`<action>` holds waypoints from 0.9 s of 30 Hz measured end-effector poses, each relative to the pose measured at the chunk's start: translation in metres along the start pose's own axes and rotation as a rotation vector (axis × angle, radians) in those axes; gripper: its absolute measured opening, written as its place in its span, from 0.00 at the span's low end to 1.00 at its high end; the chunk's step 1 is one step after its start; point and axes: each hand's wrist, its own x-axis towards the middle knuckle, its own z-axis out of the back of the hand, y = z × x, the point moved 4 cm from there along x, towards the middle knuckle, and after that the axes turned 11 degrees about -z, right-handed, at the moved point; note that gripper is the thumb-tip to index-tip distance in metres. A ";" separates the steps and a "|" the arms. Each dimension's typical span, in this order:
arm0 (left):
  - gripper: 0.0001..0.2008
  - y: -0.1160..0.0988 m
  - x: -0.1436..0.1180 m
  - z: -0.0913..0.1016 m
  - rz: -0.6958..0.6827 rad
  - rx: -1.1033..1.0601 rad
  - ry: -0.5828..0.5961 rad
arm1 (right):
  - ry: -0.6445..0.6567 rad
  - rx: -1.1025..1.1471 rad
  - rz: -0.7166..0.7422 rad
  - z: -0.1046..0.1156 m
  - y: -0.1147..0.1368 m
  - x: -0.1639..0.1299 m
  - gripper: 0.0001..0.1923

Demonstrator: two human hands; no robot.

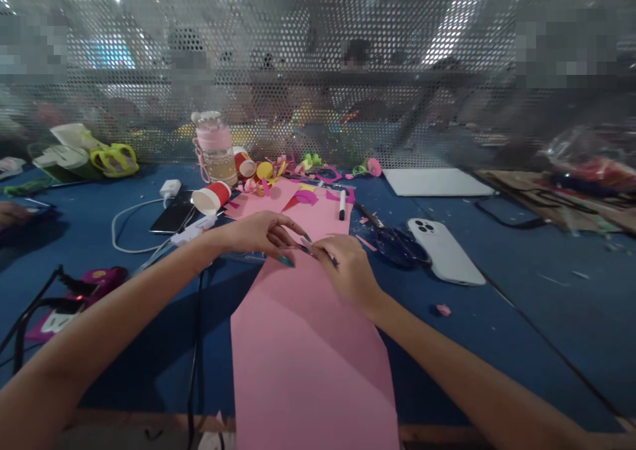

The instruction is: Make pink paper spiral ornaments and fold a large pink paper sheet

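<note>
A large pink paper sheet (308, 357) spreads before me and reaches past the table's front edge. Above its upper part my two hands meet. My right hand (348, 268) is closed in a pinch around a small pale strip (307, 243), most of it hidden by the fingers. From the other side my left hand (263, 232) comes close to the strip, fingers bent and apart, the thumb below near the paper. Whether the left fingertips touch the strip is unclear. Beyond the hands, more pink paper (325, 218) carries cut scraps and a white marker with a black cap (342, 205).
Dark-handled scissors (397, 244) and a white phone (444, 251) lie to the right. At left are a black phone (173, 213), a tipped red-and-white paper cup (212, 197) and a purple power strip (79, 297). A bottle (216, 148) stands before the perforated screen (318, 92).
</note>
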 end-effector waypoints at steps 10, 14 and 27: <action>0.19 0.030 0.010 -0.001 -0.084 -0.024 -0.167 | -0.058 -0.246 -0.141 -0.018 -0.013 -0.001 0.10; 0.19 0.026 0.009 -0.002 -0.063 -0.021 -0.189 | -0.057 -0.231 -0.147 -0.021 -0.013 0.001 0.10; 0.09 0.020 0.017 0.004 -0.052 0.295 -0.273 | -0.055 -0.220 -0.130 -0.020 -0.012 0.003 0.09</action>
